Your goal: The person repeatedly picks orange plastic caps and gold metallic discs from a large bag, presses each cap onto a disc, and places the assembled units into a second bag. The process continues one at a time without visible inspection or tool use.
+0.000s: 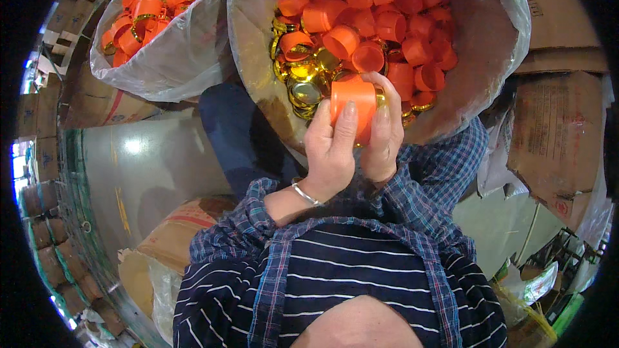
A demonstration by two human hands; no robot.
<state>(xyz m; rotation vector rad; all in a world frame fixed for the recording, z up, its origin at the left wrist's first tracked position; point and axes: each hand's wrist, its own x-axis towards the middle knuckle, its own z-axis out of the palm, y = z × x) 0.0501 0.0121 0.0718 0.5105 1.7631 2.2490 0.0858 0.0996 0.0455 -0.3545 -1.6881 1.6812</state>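
Both hands are raised in front of the chest, clasped around a single orange cap (353, 106), a short plastic cylinder held upright just over the near edge of a big open sack. The left hand (330, 151) wraps it from the side, thumb laid flat up the cap's face, so that grip is clenched on the cap. The right hand (384, 135) closes on it from the other side, fingers curled over the top rim; its grip is grasping the same cap. A gold edge glints between the right fingers and the cap, possibly a gold ring being pressed on, though the fingers hide too much to be sure. A thin silver bangle (304, 193) sits on the left wrist, below it the cuff of a blue plaid shirt (425, 174).

The sack (480, 83), lined with clear plastic, is heaped with loose orange caps (400, 19) and a cluster of shiny gold rings (300, 80) on its left side. A second plastic-lined sack (161, 58) of caps stands further left. Flattened cardboard boxes (554, 135) lean at the right.
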